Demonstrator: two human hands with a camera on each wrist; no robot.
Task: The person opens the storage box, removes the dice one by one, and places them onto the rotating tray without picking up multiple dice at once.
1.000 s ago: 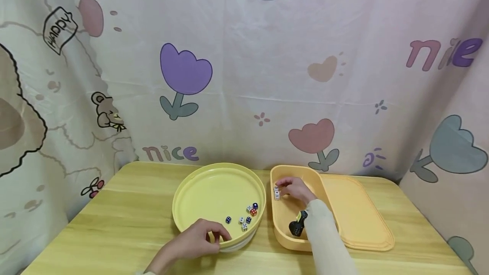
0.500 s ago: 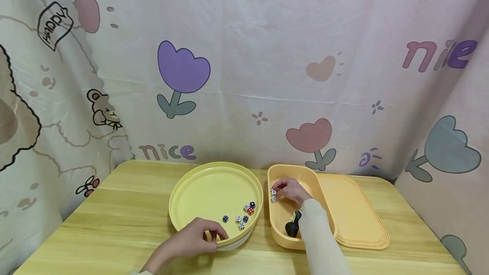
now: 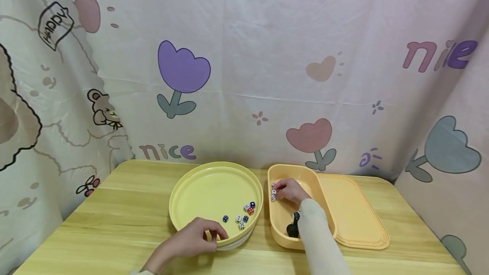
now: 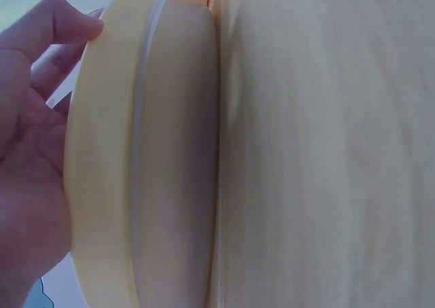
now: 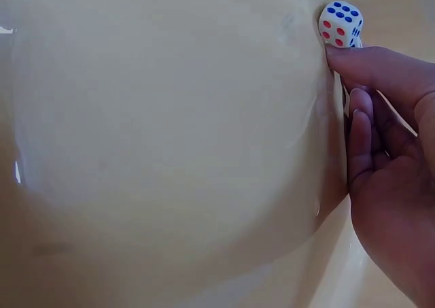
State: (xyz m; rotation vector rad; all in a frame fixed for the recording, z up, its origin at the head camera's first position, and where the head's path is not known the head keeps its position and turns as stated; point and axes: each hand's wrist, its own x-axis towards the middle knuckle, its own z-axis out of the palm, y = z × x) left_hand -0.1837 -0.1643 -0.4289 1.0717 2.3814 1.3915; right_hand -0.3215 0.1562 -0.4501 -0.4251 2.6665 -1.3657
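Note:
My left hand (image 3: 202,237) holds the near rim of a round yellow tray (image 3: 206,190), with fingers curled over the edge. In the left wrist view its fingertip rests on the pale side wall (image 4: 102,151). White, dark blue and red dice lie in that tray, among them a red die (image 3: 250,211). Inside the orange box (image 3: 282,239), my right hand (image 3: 292,190) pinches at white dice (image 3: 273,197) along the left wall. In the right wrist view, a white die (image 5: 340,24) with blue and red pips shows right at the thumb tip; the index finger is mostly hidden.
A black object (image 3: 293,229) lies in the near part of the box, partly covered by the right sleeve. A flat orange lid (image 3: 355,211) lies right of the box. Behind the wooden table (image 3: 114,211) hangs a printed curtain (image 3: 237,75).
The right hand has shifted slightly among the white dice, whose positions and faces by the wall differ a little. The left hand keeps its place on the tray rim. The head view shifted slightly.

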